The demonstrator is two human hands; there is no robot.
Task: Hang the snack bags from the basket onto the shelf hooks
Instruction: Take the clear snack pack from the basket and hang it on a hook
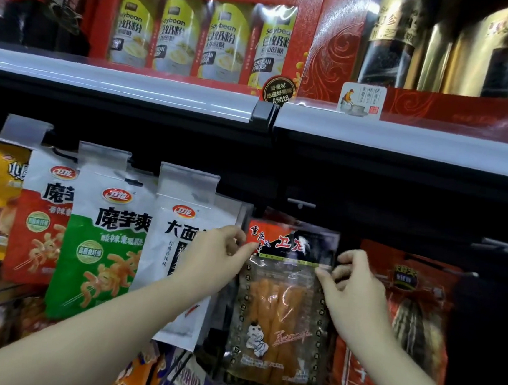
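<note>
Pinching the upper corners of a clear plastic snack bag of orange sticks with a red-and-black header, both hands held it up at centre frame against the dark shelf back. The left hand gripped the header's left edge with curled fingers, and the right hand pinched the right edge just below the header. Whether the bag already sat on a hook could not be told. A bare metal hook stuck out just above it. To the left hung a white pouch and a green-and-white pouch; at right, a red bag. Along the top of the frame, a red gift box of yellow soybean tins stood on the upper shelf.
</note>
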